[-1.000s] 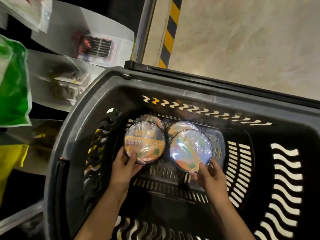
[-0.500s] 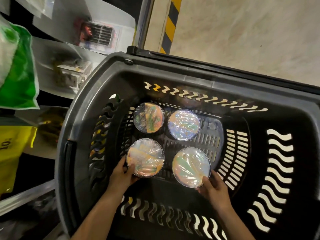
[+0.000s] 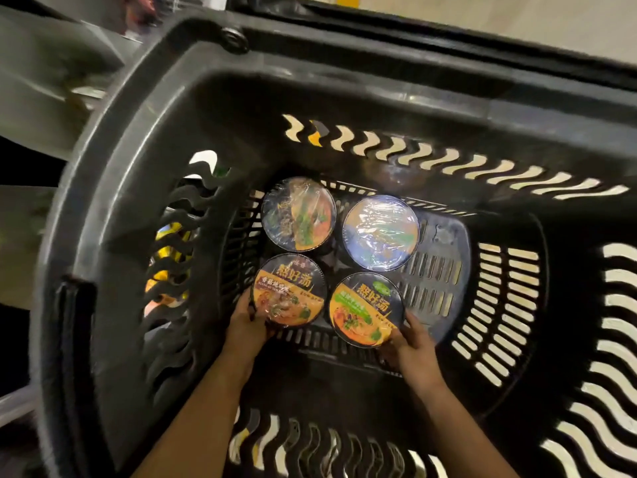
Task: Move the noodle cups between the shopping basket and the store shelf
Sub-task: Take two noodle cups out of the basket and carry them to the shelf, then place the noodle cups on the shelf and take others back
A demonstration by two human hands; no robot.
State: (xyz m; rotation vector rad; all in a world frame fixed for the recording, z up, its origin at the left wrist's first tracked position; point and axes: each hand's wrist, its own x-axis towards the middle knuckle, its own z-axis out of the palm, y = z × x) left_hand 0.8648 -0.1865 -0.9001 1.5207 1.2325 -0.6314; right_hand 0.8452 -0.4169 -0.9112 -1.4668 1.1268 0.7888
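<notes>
Hands grip the two near cups — left hand (image 3: 245,326), right hand (image 3: 412,343) — basket (image 3: 144,174) floor bare rightward

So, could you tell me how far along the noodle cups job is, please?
Two far noodle cups already stand in the shopping basket. The left hand grips the near-left cup, the right hand the near-right cup. Releasing them remains.

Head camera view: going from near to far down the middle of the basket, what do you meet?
Left hand and right hand → the two near noodle cups that they hold → the two far noodle cups → the basket's far wall.
</notes>
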